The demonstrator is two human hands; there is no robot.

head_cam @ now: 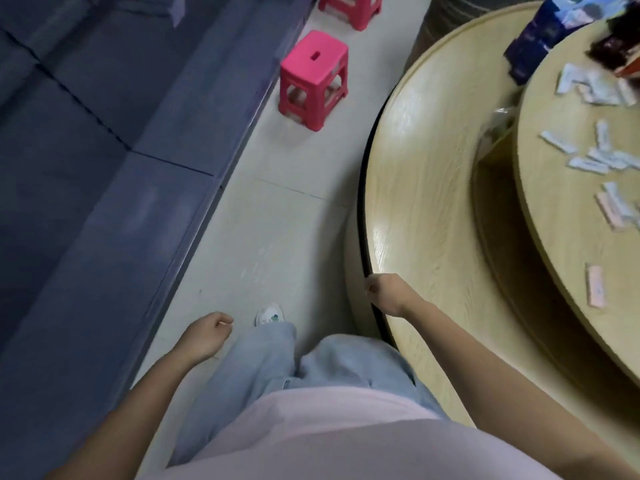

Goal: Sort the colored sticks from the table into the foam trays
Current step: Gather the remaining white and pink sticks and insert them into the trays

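Pale floor tiles [277, 220] run beside a round light-wood surface [415, 168] whose raised tier [554, 188] carries scattered white and pink flat sticks [587, 164]. The left hand [207, 336] hangs loosely curled and empty; the right hand [382, 294] curls at the surface's black rim [363, 202], and I cannot tell whether it grips the rim.

head view | sticks [588, 164] smeared by motion, I cannot read their colours | raised disc [561, 202] and table [415, 168] cropped by right edge | dark packs [540, 39] top right blurred, I cannot identify them | far pink stool [349, 8] cut by top edge | right hand [382, 292]: fingers tucked from view at table rim, grip unclear | shoe [268, 315] half under trouser leg [256, 368]
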